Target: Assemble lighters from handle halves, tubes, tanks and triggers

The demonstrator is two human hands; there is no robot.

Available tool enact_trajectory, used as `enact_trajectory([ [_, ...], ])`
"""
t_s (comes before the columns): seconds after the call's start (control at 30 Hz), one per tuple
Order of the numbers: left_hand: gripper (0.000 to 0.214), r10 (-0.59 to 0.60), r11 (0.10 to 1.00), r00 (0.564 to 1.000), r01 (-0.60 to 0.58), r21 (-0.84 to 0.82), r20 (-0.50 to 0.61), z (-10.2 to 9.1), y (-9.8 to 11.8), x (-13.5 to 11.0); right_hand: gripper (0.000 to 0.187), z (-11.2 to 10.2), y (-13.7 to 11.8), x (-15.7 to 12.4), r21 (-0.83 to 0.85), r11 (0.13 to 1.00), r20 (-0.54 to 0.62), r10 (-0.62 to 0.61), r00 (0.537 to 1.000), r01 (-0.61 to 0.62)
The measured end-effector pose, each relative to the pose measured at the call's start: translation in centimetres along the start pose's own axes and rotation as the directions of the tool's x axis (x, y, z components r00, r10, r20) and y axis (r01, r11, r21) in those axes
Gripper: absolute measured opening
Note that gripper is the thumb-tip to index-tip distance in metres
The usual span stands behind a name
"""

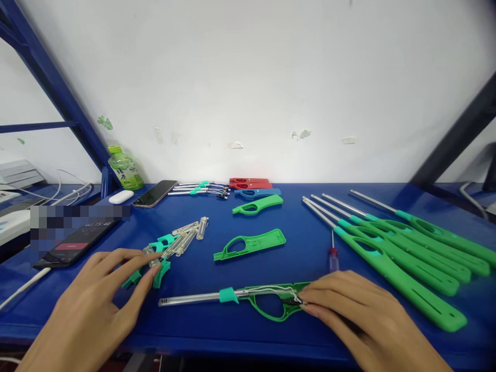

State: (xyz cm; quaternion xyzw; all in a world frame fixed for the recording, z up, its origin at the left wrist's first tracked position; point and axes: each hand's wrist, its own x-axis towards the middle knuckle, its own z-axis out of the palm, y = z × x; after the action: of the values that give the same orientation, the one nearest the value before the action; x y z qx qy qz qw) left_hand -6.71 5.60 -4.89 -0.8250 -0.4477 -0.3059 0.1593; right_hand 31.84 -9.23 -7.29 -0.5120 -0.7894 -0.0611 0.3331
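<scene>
On the left, my left hand (112,289) pinches one end of a clear plastic fuel tank (154,260) between thumb and fingers. Around it lie teal trigger pieces (161,271) and several more clear tanks (187,242). My right hand (349,305) has its fingertips closed on a small black igniter (293,300) with white wire, at the handle end of an open green lighter shell half (267,312). A metal lighter tube (194,298) with a teal collar (228,295) lies in that shell and points left. The right fingers cover the shell's right end.
Several assembled green lighters (403,279) lie at right, beside a small screwdriver (334,258). Loose green (256,244), blue (263,193) and red shells (251,183) sit centrally. Behind are tubes with wires (194,190), phones (157,194) and a bottle (126,170).
</scene>
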Motion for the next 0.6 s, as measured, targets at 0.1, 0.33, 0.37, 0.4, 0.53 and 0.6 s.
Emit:
enact_trajectory([
  [0.1, 0.038, 0.008, 1.0, 0.999, -0.01, -0.03, -0.036, 0.0, 0.4, 0.0, 0.016, 0.0, 0.1, 0.0, -0.004, 1.0, -0.005, -0.006, 1.0, 0.006],
  [0.33, 0.035, 0.026, 0.992, 0.999, -0.03, -0.121, -0.042, -0.3, 1.5, 0.5, 0.018, 0.1, 0.2, -0.3, 0.011, 1.0, 0.008, -0.007, 1.0, 0.007],
  [0.37, 0.034, 0.034, 0.991, 0.998, -0.04, -0.126, -0.043, -0.3, 1.6, 0.4, 0.018, 0.1, 0.2, -0.2, 0.013, 1.0, 0.006, -0.003, 1.0, 0.003],
  [0.4, 0.033, 0.047, 0.99, 0.998, -0.053, -0.132, -0.046, -0.2, 1.7, 0.4, 0.018, 0.1, 0.2, -0.2, 0.014, 1.0, 0.005, 0.001, 1.0, -0.001],
  [0.53, 0.033, 0.094, 0.98, 0.995, -0.098, -0.173, -0.035, 0.4, 2.2, 0.6, 0.016, 0.0, 0.2, -0.1, 0.015, 1.0, -0.001, -0.011, 1.0, 0.011],
  [0.6, 0.033, 0.102, 0.975, 0.995, -0.104, -0.195, -0.024, 0.6, 2.1, 0.8, 0.015, 0.0, 0.2, -0.2, 0.017, 1.0, 0.009, -0.022, 1.0, 0.022],
])
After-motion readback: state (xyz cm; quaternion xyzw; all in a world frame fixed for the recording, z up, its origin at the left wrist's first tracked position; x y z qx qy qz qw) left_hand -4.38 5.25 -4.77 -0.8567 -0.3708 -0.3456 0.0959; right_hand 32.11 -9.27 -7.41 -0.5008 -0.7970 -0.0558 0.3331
